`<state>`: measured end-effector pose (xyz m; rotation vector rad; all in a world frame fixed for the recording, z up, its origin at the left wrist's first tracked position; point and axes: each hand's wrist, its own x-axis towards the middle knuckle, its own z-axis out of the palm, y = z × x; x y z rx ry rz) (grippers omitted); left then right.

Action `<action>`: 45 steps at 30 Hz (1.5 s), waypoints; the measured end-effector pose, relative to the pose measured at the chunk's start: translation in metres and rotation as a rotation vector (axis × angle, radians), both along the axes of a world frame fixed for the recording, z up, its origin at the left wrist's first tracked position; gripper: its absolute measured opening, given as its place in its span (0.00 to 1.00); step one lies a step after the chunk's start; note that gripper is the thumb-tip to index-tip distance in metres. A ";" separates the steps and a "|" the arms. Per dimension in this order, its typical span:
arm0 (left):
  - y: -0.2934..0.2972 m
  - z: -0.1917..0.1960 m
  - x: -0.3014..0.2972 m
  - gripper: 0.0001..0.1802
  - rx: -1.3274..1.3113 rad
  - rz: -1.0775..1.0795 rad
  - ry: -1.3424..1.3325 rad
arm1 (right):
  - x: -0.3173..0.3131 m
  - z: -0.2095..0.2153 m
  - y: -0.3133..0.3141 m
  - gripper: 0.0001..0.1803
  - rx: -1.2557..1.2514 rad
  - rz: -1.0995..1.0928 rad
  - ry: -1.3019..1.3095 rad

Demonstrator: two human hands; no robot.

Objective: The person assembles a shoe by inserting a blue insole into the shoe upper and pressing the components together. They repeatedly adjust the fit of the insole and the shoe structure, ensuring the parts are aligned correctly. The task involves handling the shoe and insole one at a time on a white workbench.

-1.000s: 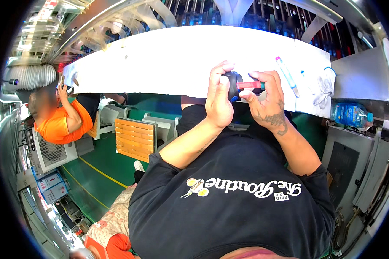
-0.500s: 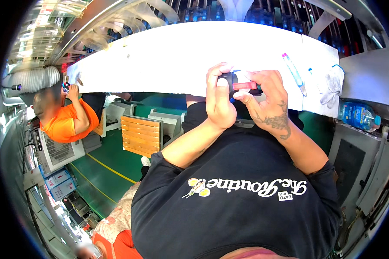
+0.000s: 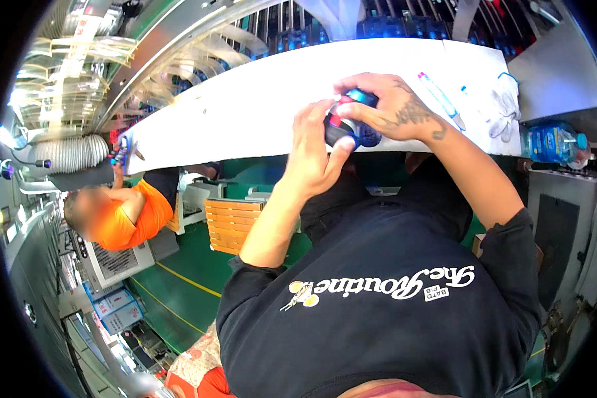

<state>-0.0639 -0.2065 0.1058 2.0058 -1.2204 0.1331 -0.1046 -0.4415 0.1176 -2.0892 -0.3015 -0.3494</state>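
Work is centring on a small rounded black object with red and blue parts (image 3: 335, 132), which both bare hands are holding up at the near edge of the long white worktop (image 3: 239, 113); cannot tell whether it is touching the surface. Left hand (image 3: 314, 144) is curling round its left side, thumb lying along the near edge. Right hand (image 3: 390, 108) is closing over its far right side, thumb pressing near the red part. Finish is looking smooth and hard, probably plastic, so likely light, stiff and a little slippery; joins between coloured parts are seeming the weaker spots. Broad black flanks are offering the best hold, opposed thumb and fingers. Slim pale pink-ended tool (image 3: 439, 96) and crumpled white fabric glove (image 3: 504, 113) are lying well to the right.
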 end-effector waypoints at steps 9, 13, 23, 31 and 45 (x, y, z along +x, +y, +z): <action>0.029 0.026 0.010 0.57 0.410 0.108 -0.192 | -0.046 -0.054 0.036 0.27 0.152 -0.155 -0.183; 0.030 0.031 0.002 0.60 0.495 0.168 -0.117 | -0.055 -0.078 0.062 0.31 0.018 -0.154 -0.327; 0.028 0.026 0.003 0.55 0.481 0.191 -0.056 | -0.029 -0.077 0.042 0.24 0.024 -0.081 -0.431; 0.016 0.034 -0.002 0.54 0.445 0.183 -0.147 | -0.043 -0.087 0.034 0.25 0.068 -0.146 -0.294; 0.011 0.037 0.008 0.52 0.444 0.160 -0.155 | -0.030 -0.085 0.024 0.23 -0.014 -0.098 -0.381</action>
